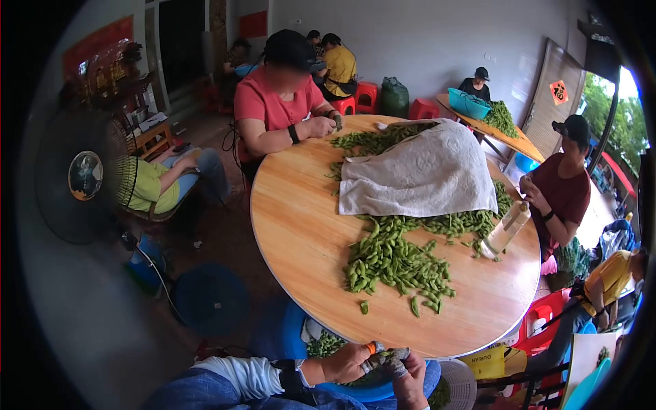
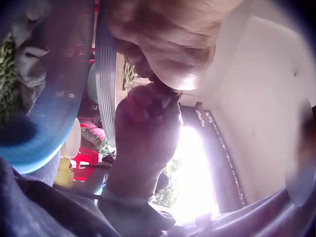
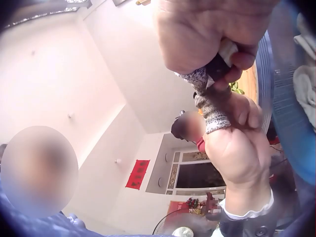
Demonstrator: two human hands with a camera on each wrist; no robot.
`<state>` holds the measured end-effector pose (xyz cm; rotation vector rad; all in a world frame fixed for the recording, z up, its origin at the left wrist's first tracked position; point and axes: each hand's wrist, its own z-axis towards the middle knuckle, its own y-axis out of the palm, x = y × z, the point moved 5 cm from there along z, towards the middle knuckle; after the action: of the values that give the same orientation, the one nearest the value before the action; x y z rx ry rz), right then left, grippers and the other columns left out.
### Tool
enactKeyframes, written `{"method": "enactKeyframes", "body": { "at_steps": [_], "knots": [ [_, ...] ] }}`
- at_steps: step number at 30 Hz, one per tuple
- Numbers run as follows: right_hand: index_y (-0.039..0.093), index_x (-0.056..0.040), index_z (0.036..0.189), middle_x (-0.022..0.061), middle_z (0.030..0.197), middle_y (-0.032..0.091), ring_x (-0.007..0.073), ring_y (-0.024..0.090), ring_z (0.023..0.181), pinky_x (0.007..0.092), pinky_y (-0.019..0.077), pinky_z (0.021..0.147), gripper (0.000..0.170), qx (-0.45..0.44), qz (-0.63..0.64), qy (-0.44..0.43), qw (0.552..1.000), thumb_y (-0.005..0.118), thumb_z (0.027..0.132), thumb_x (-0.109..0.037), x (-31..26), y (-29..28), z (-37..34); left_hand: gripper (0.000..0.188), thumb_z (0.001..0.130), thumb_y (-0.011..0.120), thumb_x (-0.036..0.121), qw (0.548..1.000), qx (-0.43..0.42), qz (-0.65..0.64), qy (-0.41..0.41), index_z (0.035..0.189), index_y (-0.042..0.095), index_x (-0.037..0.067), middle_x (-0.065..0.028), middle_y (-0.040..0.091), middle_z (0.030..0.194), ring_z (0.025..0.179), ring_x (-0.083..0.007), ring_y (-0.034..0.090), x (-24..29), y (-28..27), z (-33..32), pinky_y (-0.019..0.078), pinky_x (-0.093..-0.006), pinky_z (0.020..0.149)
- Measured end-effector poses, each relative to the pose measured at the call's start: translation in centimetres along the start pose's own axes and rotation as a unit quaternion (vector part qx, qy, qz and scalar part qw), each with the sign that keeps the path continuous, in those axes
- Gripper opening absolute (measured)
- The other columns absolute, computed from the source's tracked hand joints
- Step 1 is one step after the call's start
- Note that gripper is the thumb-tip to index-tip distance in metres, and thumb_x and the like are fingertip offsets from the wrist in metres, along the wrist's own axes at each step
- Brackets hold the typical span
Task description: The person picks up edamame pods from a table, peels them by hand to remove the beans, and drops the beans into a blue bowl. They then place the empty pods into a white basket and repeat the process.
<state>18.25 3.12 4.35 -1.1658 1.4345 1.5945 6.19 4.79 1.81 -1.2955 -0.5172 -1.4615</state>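
Low in the head view, my left hand [image 1: 346,362] and right hand [image 1: 410,384] meet at the fingertips over a blue basin [image 1: 292,329]. Grey knitted covers [image 3: 215,114] wrap some digits, and an orange band [image 1: 372,348] circles a left one. Seen from the right wrist, the right hand [image 3: 207,39] has curled fingers with a pale bit [image 3: 227,51] showing among them. The left hand [image 3: 239,153] lies just below it there. I cannot tell what the fingertips hold. Green shelled beans [image 1: 325,345] and a cloth lie in the basin.
Beyond the basin stands a round wooden table [image 1: 301,225] with green bean pods [image 1: 393,263], a pale towel [image 1: 417,171] over a heap, and a clear bottle [image 1: 504,231]. A white basket [image 1: 463,383] sits at right, a fan [image 1: 85,176] at left. Other people sit around.
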Motion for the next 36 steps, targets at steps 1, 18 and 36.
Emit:
{"method": "enactKeyframes", "body": {
  "at_steps": [1, 18, 36],
  "knots": [
    [0.057, 0.002, 0.084, 0.0041, 0.079, 0.06, 0.0104, 0.055, 0.069, 0.0228, 0.0443, 0.065, 0.021, 0.008, -0.007, -0.006, 1.0, 0.062, 0.075, -0.016, 0.0, 0.0, -0.2, 0.029, 0.076, 0.05, 0.008, 0.998, 0.0, -0.052, -0.027, 0.104, 0.049, 0.002, -0.018, 0.055, 0.093, 0.087, -0.0294, 0.055, 0.3, -0.2, -0.1, 0.0434, -0.0329, 0.073],
    [0.059, -0.0009, 0.084, 0.0125, 0.076, 0.057, 0.0171, 0.055, 0.066, 0.0259, 0.0434, 0.057, 0.021, -0.087, -0.46, -0.042, 0.883, 0.056, 0.065, 0.007, 0.6, -0.6, -1.2, 0.023, 0.068, 0.05, 0.003, 0.979, -0.061, 0.005, -0.193, 0.09, 0.053, 0.002, -0.0099, 0.057, 0.068, 0.063, -0.0181, 0.055, -1.5, 0.2, -1.2, 0.0432, -0.0284, 0.058],
    [0.058, 0.0047, 0.088, 0.006, 0.074, 0.06, 0.0094, 0.054, 0.067, 0.0208, 0.0436, 0.062, 0.014, 0.281, -0.316, -0.001, 0.906, 0.055, 0.076, -0.001, -1.9, -15.3, -8.5, 0.018, 0.068, 0.053, 0.005, 0.892, -0.164, 0.422, 0.014, 0.086, 0.054, 0.001, -0.0125, 0.048, 0.088, 0.087, -0.0303, 0.05, -1.4, 0.6, 15.6, 0.041, -0.0392, 0.073]
  ]
}}
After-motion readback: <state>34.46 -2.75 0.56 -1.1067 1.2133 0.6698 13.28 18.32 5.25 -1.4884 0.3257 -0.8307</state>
